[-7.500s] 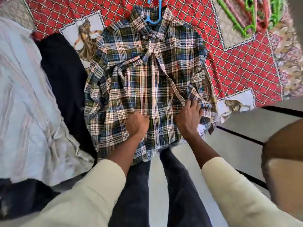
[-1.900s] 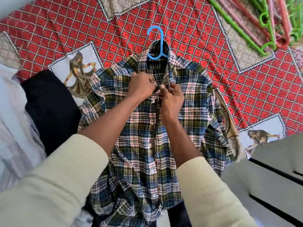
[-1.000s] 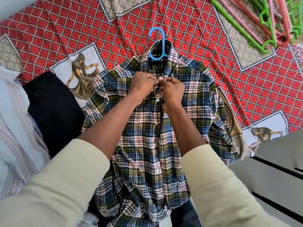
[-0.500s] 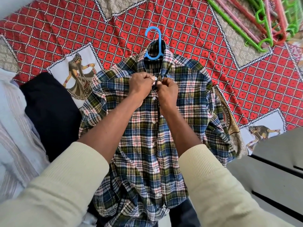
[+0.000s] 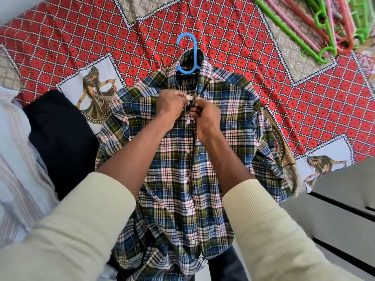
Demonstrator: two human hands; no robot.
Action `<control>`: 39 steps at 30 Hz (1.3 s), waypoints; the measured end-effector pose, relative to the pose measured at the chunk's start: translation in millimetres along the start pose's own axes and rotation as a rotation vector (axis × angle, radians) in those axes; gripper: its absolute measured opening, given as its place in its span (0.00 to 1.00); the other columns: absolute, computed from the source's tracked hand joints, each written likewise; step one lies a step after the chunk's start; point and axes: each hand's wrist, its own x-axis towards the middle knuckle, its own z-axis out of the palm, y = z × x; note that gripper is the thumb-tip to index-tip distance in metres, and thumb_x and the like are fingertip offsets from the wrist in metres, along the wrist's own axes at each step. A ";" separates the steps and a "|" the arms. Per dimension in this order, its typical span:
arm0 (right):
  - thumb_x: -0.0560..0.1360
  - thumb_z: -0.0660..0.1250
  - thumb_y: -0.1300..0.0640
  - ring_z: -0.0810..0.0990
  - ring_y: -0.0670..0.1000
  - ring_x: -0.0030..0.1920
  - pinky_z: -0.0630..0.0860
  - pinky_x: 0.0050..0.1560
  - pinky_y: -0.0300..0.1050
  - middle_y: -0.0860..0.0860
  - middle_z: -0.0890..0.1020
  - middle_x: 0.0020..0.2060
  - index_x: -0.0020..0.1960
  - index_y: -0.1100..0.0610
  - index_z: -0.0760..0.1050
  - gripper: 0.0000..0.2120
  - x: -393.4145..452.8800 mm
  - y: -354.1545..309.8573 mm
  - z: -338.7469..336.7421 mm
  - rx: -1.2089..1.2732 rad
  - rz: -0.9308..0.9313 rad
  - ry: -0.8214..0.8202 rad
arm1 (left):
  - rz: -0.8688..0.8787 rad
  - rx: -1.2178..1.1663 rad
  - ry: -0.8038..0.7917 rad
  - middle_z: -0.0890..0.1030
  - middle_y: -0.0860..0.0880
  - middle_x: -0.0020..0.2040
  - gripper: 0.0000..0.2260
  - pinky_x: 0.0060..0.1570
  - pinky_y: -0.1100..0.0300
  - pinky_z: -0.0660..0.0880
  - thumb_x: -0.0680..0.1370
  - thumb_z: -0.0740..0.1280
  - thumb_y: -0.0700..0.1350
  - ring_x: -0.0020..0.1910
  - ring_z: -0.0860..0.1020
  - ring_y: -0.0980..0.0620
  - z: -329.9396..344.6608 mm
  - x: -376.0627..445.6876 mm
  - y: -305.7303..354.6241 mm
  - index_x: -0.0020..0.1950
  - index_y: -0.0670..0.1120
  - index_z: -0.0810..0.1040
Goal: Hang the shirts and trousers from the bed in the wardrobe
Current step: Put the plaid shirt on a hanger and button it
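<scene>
The bed (image 5: 253, 63), under a red diamond-patterned cover, fills most of the view. A plaid shirt (image 5: 182, 169) lies face up across its near edge, collar toward the far side and hem hanging over the edge toward the person. Left of the shirt lies a dark garment (image 5: 58, 134), and beyond that, at the left edge, a pale striped cloth (image 5: 16, 151). Loose green, pink and red hangers (image 5: 316, 27) are piled at the far right corner. A blue hanger (image 5: 189, 55) sits inside the shirt, its hook sticking out past the collar. Both hands meet just below the collar on the button placket: the left hand (image 5: 172, 106) pinches the placket's left edge with curled fingers, and the right hand (image 5: 207, 116) pinches the edge opposite, fingertips nearly touching.
</scene>
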 end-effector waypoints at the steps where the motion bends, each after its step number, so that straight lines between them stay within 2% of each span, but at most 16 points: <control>1: 0.77 0.60 0.68 0.74 0.49 0.32 0.73 0.34 0.41 0.54 0.77 0.33 0.41 0.62 0.76 0.09 0.3 -2.4 -1.3 0.046 0.033 0.002 | -0.009 -0.001 0.003 0.85 0.50 0.45 0.03 0.44 0.61 0.81 0.73 0.75 0.39 0.44 0.83 0.52 -1.7 1.3 0.2 0.45 0.45 0.85; 3: 0.77 0.60 0.69 0.76 0.50 0.31 0.74 0.34 0.41 0.55 0.78 0.33 0.42 0.64 0.76 0.08 1.5 -6.4 -2.4 0.070 0.067 0.008 | -0.008 0.014 0.022 0.85 0.50 0.44 0.03 0.45 0.59 0.81 0.71 0.76 0.40 0.43 0.83 0.52 -3.6 1.9 3.0 0.44 0.46 0.85; 9: 0.73 0.66 0.71 0.74 0.46 0.28 0.73 0.29 0.37 0.53 0.79 0.32 0.42 0.65 0.78 0.04 3.7 -9.2 -2.9 -0.109 0.003 -0.056 | -0.019 0.061 0.056 0.85 0.49 0.41 0.02 0.36 0.59 0.78 0.73 0.75 0.40 0.35 0.79 0.53 -3.3 -1.7 9.3 0.43 0.45 0.84; 14: 0.74 0.69 0.67 0.75 0.48 0.31 0.74 0.34 0.42 0.51 0.79 0.31 0.37 0.60 0.78 0.08 3.8 -12.5 -1.6 -0.344 -0.154 -0.069 | 0.011 0.030 -0.079 0.83 0.48 0.45 0.02 0.49 0.53 0.78 0.75 0.72 0.43 0.45 0.79 0.49 -13.6 0.5 6.0 0.46 0.45 0.83; 16: 0.75 0.70 0.65 0.76 0.50 0.34 0.75 0.36 0.44 0.52 0.80 0.32 0.37 0.59 0.79 0.07 2.3 -11.5 -0.3 -0.420 -0.213 -0.083 | 0.039 0.038 -0.123 0.84 0.47 0.45 0.08 0.47 0.58 0.77 0.74 0.74 0.46 0.45 0.80 0.51 -16.7 -1.1 4.8 0.47 0.42 0.83; 17: 0.75 0.70 0.64 0.77 0.50 0.35 0.76 0.37 0.45 0.52 0.82 0.33 0.39 0.59 0.80 0.07 1.6 -10.7 0.3 -0.452 -0.240 -0.080 | 0.054 0.044 -0.139 0.84 0.49 0.46 0.10 0.44 0.64 0.76 0.72 0.76 0.47 0.44 0.80 0.55 -17.6 -1.7 4.6 0.48 0.41 0.84; 19: 0.76 0.69 0.64 0.78 0.48 0.35 0.78 0.37 0.43 0.51 0.82 0.34 0.40 0.58 0.80 0.06 0.6 -9.6 1.1 -0.509 -0.296 -0.066 | 0.069 0.046 -0.149 0.83 0.52 0.45 0.11 0.39 0.72 0.73 0.71 0.76 0.45 0.43 0.79 0.61 -18.5 -3.9 6.3 0.50 0.42 0.84; 22: 0.77 0.66 0.66 0.73 0.44 0.31 0.73 0.31 0.36 0.50 0.79 0.33 0.42 0.60 0.78 0.06 -2.9 -8.6 2.8 -0.620 -0.361 -0.064 | 0.097 0.064 -0.116 0.84 0.50 0.45 0.08 0.41 0.68 0.75 0.73 0.75 0.43 0.44 0.81 0.55 -17.8 -3.0 6.8 0.50 0.43 0.84; 24: 0.78 0.63 0.69 0.71 0.44 0.31 0.69 0.27 0.32 0.50 0.76 0.34 0.43 0.60 0.75 0.07 -5.9 -7.9 5.9 -0.693 -0.381 -0.067 | 0.138 0.165 -0.100 0.83 0.46 0.44 0.02 0.39 0.61 0.75 0.76 0.72 0.42 0.40 0.78 0.52 -18.1 -2.5 6.1 0.45 0.45 0.84; 26: 0.76 0.60 0.71 0.70 0.45 0.33 0.70 0.28 0.32 0.50 0.74 0.35 0.42 0.58 0.72 0.10 -6.4 -6.8 8.8 -0.765 -0.402 -0.064 | 0.211 0.291 -0.098 0.81 0.45 0.38 0.07 0.29 0.64 0.70 0.79 0.68 0.42 0.32 0.73 0.52 -17.1 0.5 3.3 0.42 0.42 0.83; 28: 0.75 0.59 0.72 0.72 0.47 0.36 0.74 0.34 0.39 0.51 0.75 0.36 0.40 0.56 0.70 0.12 -8.6 -6.0 12.9 -0.825 -0.437 -0.067 | 0.298 0.444 -0.083 0.79 0.46 0.34 0.10 0.21 0.69 0.65 0.80 0.66 0.42 0.25 0.69 0.54 -19.0 -0.2 2.7 0.45 0.38 0.83; 30: 0.75 0.58 0.70 0.73 0.52 0.41 0.74 0.39 0.47 0.55 0.75 0.40 0.41 0.57 0.69 0.10 -9.9 -6.3 15.7 -0.879 -0.486 -0.063 | 0.394 0.583 0.006 0.82 0.44 0.38 0.10 0.25 0.65 0.72 0.81 0.65 0.42 0.27 0.73 0.53 -22.0 1.7 1.7 0.45 0.40 0.83; 32: 0.75 0.58 0.69 0.72 0.53 0.44 0.72 0.42 0.44 0.54 0.75 0.44 0.44 0.58 0.69 0.08 -8.6 -10.5 14.6 -0.933 -0.508 -0.047 | 0.400 0.575 0.111 0.82 0.44 0.41 0.10 0.31 0.57 0.79 0.80 0.65 0.41 0.30 0.77 0.50 -28.1 7.8 -0.3 0.42 0.41 0.82; 33: 0.75 0.57 0.69 0.73 0.52 0.44 0.72 0.42 0.43 0.54 0.75 0.45 0.45 0.59 0.71 0.08 -6.7 -13.5 12.1 -0.937 -0.503 -0.041 | 0.373 0.504 0.103 0.82 0.46 0.40 0.10 0.31 0.60 0.79 0.80 0.65 0.40 0.29 0.76 0.51 -31.8 10.5 -0.5 0.40 0.41 0.81; 35: 0.77 0.59 0.68 0.76 0.50 0.41 0.75 0.40 0.42 0.53 0.78 0.43 0.46 0.60 0.74 0.07 -4.3 -20.5 7.1 -0.887 -0.469 -0.069 | 0.335 0.402 0.005 0.77 0.51 0.34 0.10 0.26 0.70 0.71 0.80 0.66 0.40 0.25 0.69 0.57 -37.6 13.8 0.2 0.39 0.42 0.78; 39: 0.79 0.65 0.60 0.69 0.40 0.27 0.68 0.27 0.32 0.47 0.75 0.31 0.42 0.58 0.76 0.07 -14.2 -23.6 11.7 -0.821 -0.439 -0.142 | 0.270 0.352 -0.119 0.71 0.52 0.31 0.08 0.28 0.63 0.64 0.80 0.67 0.45 0.28 0.65 0.56 -37.6 16.8 0.8 0.43 0.44 0.80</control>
